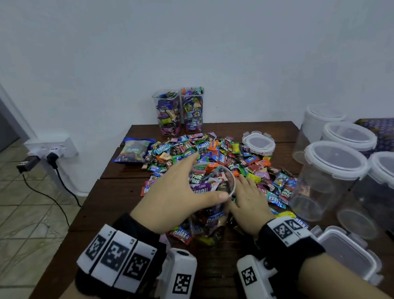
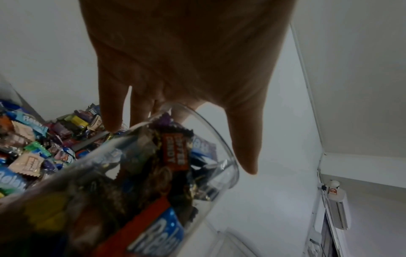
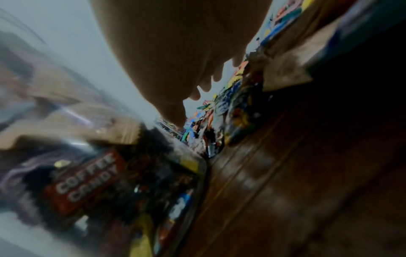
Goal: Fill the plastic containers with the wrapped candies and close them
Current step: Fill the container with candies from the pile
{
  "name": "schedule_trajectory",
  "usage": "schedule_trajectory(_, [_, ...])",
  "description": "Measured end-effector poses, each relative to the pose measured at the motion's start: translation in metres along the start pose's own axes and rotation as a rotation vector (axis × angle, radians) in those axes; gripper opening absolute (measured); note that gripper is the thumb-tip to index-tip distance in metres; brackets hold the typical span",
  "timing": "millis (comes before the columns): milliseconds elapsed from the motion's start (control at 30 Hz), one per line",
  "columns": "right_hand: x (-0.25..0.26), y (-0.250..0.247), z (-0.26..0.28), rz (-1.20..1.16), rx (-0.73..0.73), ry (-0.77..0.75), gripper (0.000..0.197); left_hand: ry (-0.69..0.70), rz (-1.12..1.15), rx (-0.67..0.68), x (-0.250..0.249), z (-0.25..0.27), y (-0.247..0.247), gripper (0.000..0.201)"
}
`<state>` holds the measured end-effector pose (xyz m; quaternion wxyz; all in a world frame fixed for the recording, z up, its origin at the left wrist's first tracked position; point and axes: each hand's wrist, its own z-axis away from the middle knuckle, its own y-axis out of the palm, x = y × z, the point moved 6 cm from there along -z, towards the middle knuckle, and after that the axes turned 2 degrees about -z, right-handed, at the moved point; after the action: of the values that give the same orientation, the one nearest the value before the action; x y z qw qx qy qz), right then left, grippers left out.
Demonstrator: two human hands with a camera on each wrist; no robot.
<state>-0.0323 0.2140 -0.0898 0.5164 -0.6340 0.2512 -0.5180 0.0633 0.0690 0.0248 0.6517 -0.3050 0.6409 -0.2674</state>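
Observation:
A clear round plastic container (image 1: 226,184) stands near the front of the wooden table (image 1: 115,201), full of wrapped candies to its rim. My left hand (image 1: 189,182) lies over its mouth from the left, fingers straight and thumb along the near rim. The left wrist view shows the left hand (image 2: 182,132) spread flat above the container (image 2: 153,173). My right hand (image 1: 248,199) rests against the container's right side, fingers relaxed on loose candies. In the blurred right wrist view the right hand (image 3: 189,97) sits beside the container (image 3: 110,173). Behind lies the candy pile (image 1: 214,148).
Two filled square containers (image 1: 168,114) (image 1: 193,110) stand at the wall. A round lid (image 1: 258,142) lies on the pile, a rectangular lid (image 1: 347,253) by my right wrist. Several empty lidded jars (image 1: 328,177) crowd the right edge. A candy bag (image 1: 134,151) lies back left.

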Motion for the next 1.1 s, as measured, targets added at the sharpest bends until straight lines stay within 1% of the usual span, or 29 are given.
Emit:
schedule_trajectory(67, [0.002, -0.002, 0.001, 0.050, 0.051, 0.024, 0.065, 0.000, -0.019, 0.024, 0.001, 0.001, 0.002, 0.110])
schedule_trajectory(200, [-0.004, 0.002, -0.002, 0.114, 0.095, 0.044, 0.066, 0.005, -0.080, 0.062, 0.001, 0.002, 0.005, 0.113])
schedule_trajectory(267, [-0.008, 0.005, -0.005, 0.150, 0.109, 0.051, 0.067, 0.014, -0.075, 0.064, 0.001, 0.001, 0.004, 0.114])
schedule_trajectory(433, [-0.009, 0.006, -0.007, 0.174, 0.122, 0.038, 0.069, 0.032, -0.037, 0.006, 0.001, -0.002, 0.001, 0.107])
schedule_trajectory(600, [-0.012, 0.009, -0.009, 0.205, 0.131, 0.035, 0.070, 0.026, 0.053, -0.057, 0.000, -0.020, -0.022, 0.114])
schedule_trajectory(733, [-0.011, 0.010, -0.008, 0.199, 0.131, 0.037, 0.071, 0.059, 0.125, -0.173, -0.013, -0.051, -0.056, 0.117])
schedule_trajectory(833, [-0.010, 0.009, -0.008, 0.200, 0.138, 0.036, 0.071, 0.098, 0.131, -0.256, -0.026, -0.084, -0.071, 0.111])
schedule_trajectory(900, [-0.010, 0.009, -0.008, 0.197, 0.147, 0.038, 0.072, 0.106, 0.152, -0.299, -0.028, -0.110, -0.074, 0.104])
schedule_trajectory(1033, [-0.011, 0.010, -0.008, 0.176, 0.165, 0.046, 0.072, 0.083, 0.155, -0.354, -0.027, -0.164, -0.067, 0.111])
schedule_trajectory(1100, [-0.011, 0.010, -0.008, 0.170, 0.162, 0.042, 0.071, 0.073, 0.142, -0.369, -0.026, -0.191, -0.059, 0.107])
